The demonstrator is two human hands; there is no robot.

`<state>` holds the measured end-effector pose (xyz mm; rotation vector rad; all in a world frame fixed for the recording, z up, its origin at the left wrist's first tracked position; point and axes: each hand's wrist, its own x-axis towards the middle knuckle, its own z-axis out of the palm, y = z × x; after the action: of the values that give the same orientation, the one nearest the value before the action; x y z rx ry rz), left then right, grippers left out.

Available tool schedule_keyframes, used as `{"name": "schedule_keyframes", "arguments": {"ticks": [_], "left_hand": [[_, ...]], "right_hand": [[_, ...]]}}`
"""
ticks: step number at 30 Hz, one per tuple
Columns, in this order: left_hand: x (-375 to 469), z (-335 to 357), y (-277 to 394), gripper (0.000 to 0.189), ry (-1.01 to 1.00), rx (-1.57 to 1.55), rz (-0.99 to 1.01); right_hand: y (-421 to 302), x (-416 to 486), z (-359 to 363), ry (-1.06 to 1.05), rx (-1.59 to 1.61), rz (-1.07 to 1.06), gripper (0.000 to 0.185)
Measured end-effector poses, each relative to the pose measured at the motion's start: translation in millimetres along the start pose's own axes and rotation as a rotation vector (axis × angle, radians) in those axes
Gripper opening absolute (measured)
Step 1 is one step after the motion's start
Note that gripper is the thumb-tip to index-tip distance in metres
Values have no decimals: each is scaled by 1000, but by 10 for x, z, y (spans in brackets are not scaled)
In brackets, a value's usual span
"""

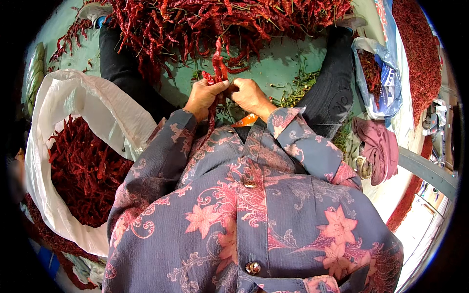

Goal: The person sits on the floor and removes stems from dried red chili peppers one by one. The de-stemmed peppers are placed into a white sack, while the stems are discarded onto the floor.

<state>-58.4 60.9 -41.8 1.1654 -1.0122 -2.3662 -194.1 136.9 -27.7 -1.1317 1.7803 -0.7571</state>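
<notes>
Several dried red chilies (218, 62) are gripped in my left hand (206, 96), some pointing up past its thumb and another hanging below toward my lap. My right hand (252, 96) meets it from the other side, its thumb and forefinger drawn together at the lower end of the chilies. Whatever lies between those right fingertips is too small to make out. Just beyond both hands, a large heap of dried red chilies (227, 18) spreads between my outstretched legs.
To the left stands a white woven sack (40, 146), open and partly filled with red chilies (88, 172). Green stems (298, 88) lie by my right leg. Farther right are a blue-and-white plastic bag (394, 88) holding chilies, a mauve cloth (377, 146) and a grey metal bar (427, 172).
</notes>
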Motion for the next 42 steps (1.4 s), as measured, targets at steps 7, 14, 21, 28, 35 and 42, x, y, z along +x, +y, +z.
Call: {"name": "schedule_keyframes", "arguments": {"ticks": [7, 14, 21, 28, 35, 42], "left_hand": [[-66, 63, 51, 20, 24, 73, 38], [-66, 122, 67, 16, 47, 139, 40], [-84, 113, 60, 15, 40, 144, 29], [-162, 135, 148, 13, 30, 21, -95], [-127, 169, 143, 11, 74, 104, -13], [-118, 144, 139, 15, 78, 147, -2]], "right_hand": [[-99, -57, -8, 9, 94, 75, 18], [-80, -52, -20, 72, -255, -140, 22], [-6, -57, -38, 19, 57, -121, 21], [17, -89, -173, -24, -17, -106, 19], [-43, -143, -196, -74, 237, -24, 17], [-43, -170, -210, -65, 138, -34, 21]]}}
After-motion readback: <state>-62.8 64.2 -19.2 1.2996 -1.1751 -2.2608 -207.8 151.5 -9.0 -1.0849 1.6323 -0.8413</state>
